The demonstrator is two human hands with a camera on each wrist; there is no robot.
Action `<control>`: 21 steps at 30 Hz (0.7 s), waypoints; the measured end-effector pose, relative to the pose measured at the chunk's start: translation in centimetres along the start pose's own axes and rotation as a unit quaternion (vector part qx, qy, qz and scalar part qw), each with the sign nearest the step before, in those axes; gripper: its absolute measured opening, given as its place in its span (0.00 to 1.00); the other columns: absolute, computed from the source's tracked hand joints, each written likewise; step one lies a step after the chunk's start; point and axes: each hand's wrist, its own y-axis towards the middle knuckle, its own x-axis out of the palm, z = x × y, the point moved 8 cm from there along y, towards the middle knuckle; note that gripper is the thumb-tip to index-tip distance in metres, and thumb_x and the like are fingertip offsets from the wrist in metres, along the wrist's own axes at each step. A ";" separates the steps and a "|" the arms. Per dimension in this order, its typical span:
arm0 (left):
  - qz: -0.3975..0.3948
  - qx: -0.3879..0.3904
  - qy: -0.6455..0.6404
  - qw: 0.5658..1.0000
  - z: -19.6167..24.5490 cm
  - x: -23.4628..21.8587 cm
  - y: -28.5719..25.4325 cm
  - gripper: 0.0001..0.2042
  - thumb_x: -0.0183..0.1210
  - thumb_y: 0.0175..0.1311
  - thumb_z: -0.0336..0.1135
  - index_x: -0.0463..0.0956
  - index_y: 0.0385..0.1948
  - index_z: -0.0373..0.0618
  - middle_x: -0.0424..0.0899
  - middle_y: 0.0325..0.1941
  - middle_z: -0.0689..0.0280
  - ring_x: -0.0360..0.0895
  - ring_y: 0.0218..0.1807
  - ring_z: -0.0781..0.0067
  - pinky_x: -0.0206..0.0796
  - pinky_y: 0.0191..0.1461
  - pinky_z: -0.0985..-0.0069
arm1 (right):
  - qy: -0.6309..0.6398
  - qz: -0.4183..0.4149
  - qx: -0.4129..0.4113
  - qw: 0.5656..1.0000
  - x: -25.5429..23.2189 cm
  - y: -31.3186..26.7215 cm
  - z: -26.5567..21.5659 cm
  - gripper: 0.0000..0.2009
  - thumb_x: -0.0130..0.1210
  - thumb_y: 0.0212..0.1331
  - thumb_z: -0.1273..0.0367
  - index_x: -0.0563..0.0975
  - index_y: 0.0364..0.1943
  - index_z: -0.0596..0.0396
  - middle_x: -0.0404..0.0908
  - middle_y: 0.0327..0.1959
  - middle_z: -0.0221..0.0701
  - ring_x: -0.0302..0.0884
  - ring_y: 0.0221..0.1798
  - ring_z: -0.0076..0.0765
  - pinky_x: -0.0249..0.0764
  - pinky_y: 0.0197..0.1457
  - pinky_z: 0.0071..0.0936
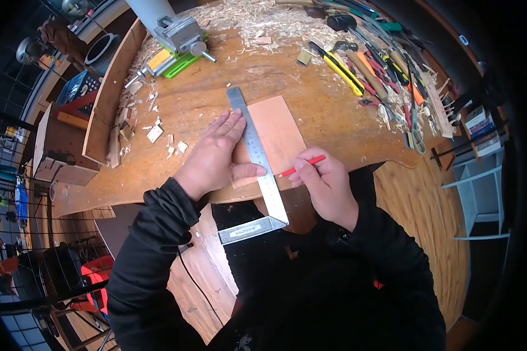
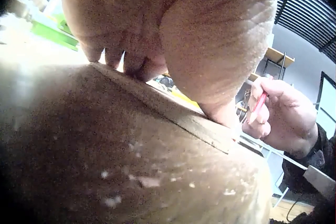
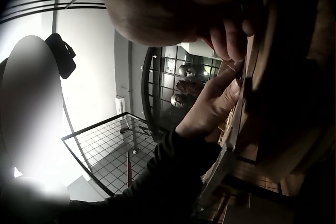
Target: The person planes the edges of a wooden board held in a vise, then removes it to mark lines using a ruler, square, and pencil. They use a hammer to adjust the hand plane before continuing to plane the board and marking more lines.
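Observation:
A thin reddish-brown board point(image 1: 276, 130) lies at the front edge of the wooden bench. Across it rests a metal try square point(image 1: 256, 148), its thick stock point(image 1: 246, 230) hanging past the bench edge. The left hand point(image 1: 215, 149) presses the blade down, fingertips near its far part and thumb by the board's near edge; in the left wrist view that hand point(image 2: 168, 35) arches over the board point(image 2: 173, 113). The right hand point(image 1: 327, 186) pinches a red pencil point(image 1: 308, 164), its tip beside the blade near the board's near edge. The right wrist view is dark around the right hand point(image 3: 184, 8).
A vise point(image 1: 181, 36) on a green base stands at the back left, beside a raised wooden border point(image 1: 112, 96). Wood shavings point(image 1: 257, 20) cover the back. Cutters, chisels and a yellow knife point(image 1: 342, 71) lie at the right. Small wood chips point(image 1: 155, 133) lie left of the left hand.

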 end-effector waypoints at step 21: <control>0.006 0.005 -0.016 1.000 -0.4 0.4 -0.1 0.58 0.76 0.47 0.67 0.67 0.71 0.24 0.65 0.79 0.38 0.57 0.82 0.34 0.49 0.86 0.53 | -0.079 0.045 -0.114 0.989 1.6 -3.5 -1.9 0.08 0.55 0.78 0.71 0.80 0.51 0.61 0.88 0.39 0.39 0.89 0.42 0.35 0.81 0.48 0.30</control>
